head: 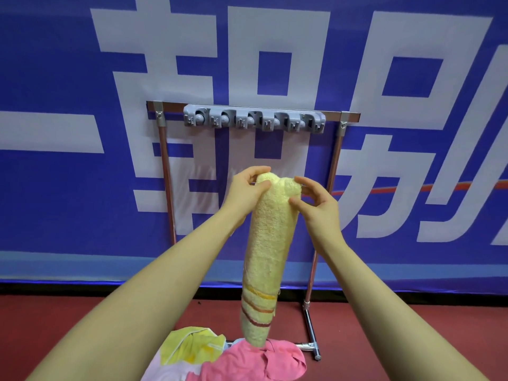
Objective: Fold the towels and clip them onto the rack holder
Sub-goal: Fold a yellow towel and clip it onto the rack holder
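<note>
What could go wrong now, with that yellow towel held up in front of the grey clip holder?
The yellow towel is held only at its bunched top end, pinched by the left hand and right hand; a loose pinch might let the fold fall open. The bunched end looks thick, so it may not seat in a slot of the clip holder. Its hanging tail could brush the pink towel below.

Above your two hands the way up to the grey clip holder (254, 121) lay open, with only banner (82, 78) behind it. The rack's copper uprights (167, 171) stood well apart on either side, so you had room between them. The hanging yellow towel (268, 243) filled the middle of that gap. Low down, a pink towel (255, 361) and a yellow-green cloth (189, 346) covered the floor (398, 325) near the rack's foot bar (310, 328).
</note>
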Available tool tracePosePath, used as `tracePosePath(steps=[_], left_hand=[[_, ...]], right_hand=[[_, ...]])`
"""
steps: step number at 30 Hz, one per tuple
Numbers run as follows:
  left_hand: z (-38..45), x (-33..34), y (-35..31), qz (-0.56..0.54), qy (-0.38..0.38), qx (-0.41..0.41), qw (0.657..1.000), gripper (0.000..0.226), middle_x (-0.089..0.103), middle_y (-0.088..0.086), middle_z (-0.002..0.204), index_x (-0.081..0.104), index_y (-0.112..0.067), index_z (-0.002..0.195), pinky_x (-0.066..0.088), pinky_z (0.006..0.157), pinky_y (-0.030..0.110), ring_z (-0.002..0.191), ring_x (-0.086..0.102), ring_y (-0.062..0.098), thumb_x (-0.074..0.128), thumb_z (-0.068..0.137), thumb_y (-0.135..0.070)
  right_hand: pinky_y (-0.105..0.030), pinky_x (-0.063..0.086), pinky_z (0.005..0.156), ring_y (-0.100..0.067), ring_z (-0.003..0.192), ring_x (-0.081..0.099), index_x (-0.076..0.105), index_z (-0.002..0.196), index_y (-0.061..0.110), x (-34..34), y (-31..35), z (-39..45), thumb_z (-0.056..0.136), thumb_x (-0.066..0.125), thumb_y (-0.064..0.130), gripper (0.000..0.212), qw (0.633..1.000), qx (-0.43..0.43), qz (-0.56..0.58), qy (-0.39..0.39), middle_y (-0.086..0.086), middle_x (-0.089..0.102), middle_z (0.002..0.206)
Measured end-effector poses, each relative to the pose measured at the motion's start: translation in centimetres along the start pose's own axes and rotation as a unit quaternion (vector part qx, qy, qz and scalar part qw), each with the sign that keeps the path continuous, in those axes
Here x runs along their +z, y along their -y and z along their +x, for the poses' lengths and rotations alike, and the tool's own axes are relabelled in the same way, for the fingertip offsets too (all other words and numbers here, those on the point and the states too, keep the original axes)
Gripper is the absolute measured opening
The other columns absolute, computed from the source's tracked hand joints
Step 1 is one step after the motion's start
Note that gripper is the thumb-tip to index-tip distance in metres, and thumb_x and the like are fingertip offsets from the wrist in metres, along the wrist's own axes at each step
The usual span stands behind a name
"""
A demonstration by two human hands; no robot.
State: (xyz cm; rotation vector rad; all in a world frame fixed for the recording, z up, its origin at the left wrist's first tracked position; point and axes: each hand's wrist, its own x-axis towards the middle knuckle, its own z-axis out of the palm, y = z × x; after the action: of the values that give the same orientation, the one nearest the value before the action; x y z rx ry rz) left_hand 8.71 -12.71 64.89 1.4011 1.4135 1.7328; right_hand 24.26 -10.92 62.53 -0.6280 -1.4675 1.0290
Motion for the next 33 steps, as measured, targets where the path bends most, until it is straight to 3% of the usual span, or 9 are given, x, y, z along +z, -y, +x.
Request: tracePosePath(steps=[2, 6, 9, 13, 17, 21, 27, 33], left_hand=[[0.0, -0.2, 0.1, 0.002, -0.004, 0.001, 1.000, 0.031, 0.065, 0.004, 0.113, 0.063, -0.013, 0.116, 0.049, 0.087, 0.021, 0.104, 0.059, 0.014, 0.061, 0.087, -0.003], [-0.1, -0.5, 0.1, -0.009, -0.024, 0.001, 1.000, 0.024, 0.066, -0.001, 0.103, 0.066, -0.015, 0.110, 0.049, 0.078, 0.014, 0.096, 0.061, 0.008, 0.061, 0.088, -0.004], [-0.1, -0.4, 0.1, 0.019, -0.037, 0.021, 0.999, 0.023, 0.065, -0.001, 0.105, 0.066, -0.019, 0.104, 0.048, 0.086, 0.020, 0.098, 0.059, 0.011, 0.060, 0.088, -0.003], [0.1, -0.1, 0.3, 0.038, -0.043, 0.018, 0.998, 0.028, 0.063, 0.001, 0.111, 0.063, -0.015, 0.113, 0.047, 0.095, 0.026, 0.104, 0.057, 0.013, 0.061, 0.087, -0.004], [0.1, 0.0, 0.9, 0.061, -0.046, 0.008, 0.997, 0.032, 0.061, 0.006, 0.109, 0.060, -0.015, 0.117, 0.049, 0.092, 0.028, 0.097, 0.058, 0.014, 0.063, 0.086, -0.007], [0.0, 0.2, 1.2, 0.107, -0.041, 0.019, 0.993, 0.029, 0.058, 0.004, 0.104, 0.057, -0.020, 0.114, 0.049, 0.080, 0.026, 0.082, 0.053, 0.011, 0.060, 0.088, -0.008], [-0.1, -0.6, 1.2, 0.137, -0.021, 0.043, 0.989, 0.023, 0.058, -0.004, 0.107, 0.055, -0.023, 0.108, 0.049, 0.087, 0.027, 0.101, 0.056, 0.013, 0.058, 0.089, -0.011], [-0.2, -1.0, 0.9, 0.122, -0.034, 0.056, 0.990, 0.027, 0.058, 0.005, 0.102, 0.052, -0.026, 0.108, 0.050, 0.082, 0.031, 0.094, 0.059, 0.021, 0.059, 0.088, -0.010]], right_hand=[[-0.012, 0.051, 0.072, 0.009, 0.083, 0.062, 0.065, 0.109, 0.013, 0.4, 0.0, -0.1, 0.084, 0.064, -0.002, 0.029, 1.000, -0.001, 0.009, -0.019, 0.006, 0.067, 0.101], [-0.012, 0.050, 0.074, 0.004, 0.086, 0.064, 0.069, 0.102, 0.018, 0.8, 0.0, 0.1, 0.087, 0.065, 0.005, 0.020, 0.999, -0.011, 0.006, -0.051, 0.004, 0.070, 0.097], [-0.015, 0.052, 0.075, 0.000, 0.083, 0.060, 0.067, 0.109, 0.021, 0.9, 0.1, 0.3, 0.085, 0.066, 0.005, 0.029, 0.997, -0.022, -0.040, -0.055, 0.004, 0.069, 0.101], [-0.017, 0.052, 0.081, -0.003, 0.090, 0.059, 0.060, 0.124, 0.014, 0.8, 0.1, 0.5, 0.084, 0.068, 0.004, 0.042, 0.997, 0.004, -0.048, -0.056, 0.004, 0.066, 0.104], [-0.028, 0.054, 0.086, -0.010, 0.092, 0.064, 0.067, 0.111, 0.011, 0.8, -0.3, 0.8, 0.084, 0.068, 0.007, 0.027, 0.992, 0.018, -0.103, -0.066, 0.001, 0.069, 0.096], [-0.023, 0.052, 0.079, -0.007, 0.084, 0.062, 0.069, 0.098, 0.013, 0.9, -0.6, 0.4, 0.087, 0.064, 0.008, 0.013, 0.987, 0.014, -0.143, -0.067, 0.007, 0.067, 0.084], [-0.015, 0.041, 0.080, -0.006, 0.093, 0.051, 0.062, 0.095, 0.018, 1.0, -1.1, 0.2, 0.090, 0.062, 0.018, 0.005, 0.982, -0.003, -0.184, -0.049, 0.001, 0.054, 0.103], [-0.015, 0.046, 0.067, 0.000, 0.071, 0.054, 0.059, 0.092, 0.012, 1.7, -0.4, -0.2, 0.089, 0.064, 0.016, 0.007, 0.990, -0.021, -0.136, -0.010, 0.006, 0.059, 0.079]])
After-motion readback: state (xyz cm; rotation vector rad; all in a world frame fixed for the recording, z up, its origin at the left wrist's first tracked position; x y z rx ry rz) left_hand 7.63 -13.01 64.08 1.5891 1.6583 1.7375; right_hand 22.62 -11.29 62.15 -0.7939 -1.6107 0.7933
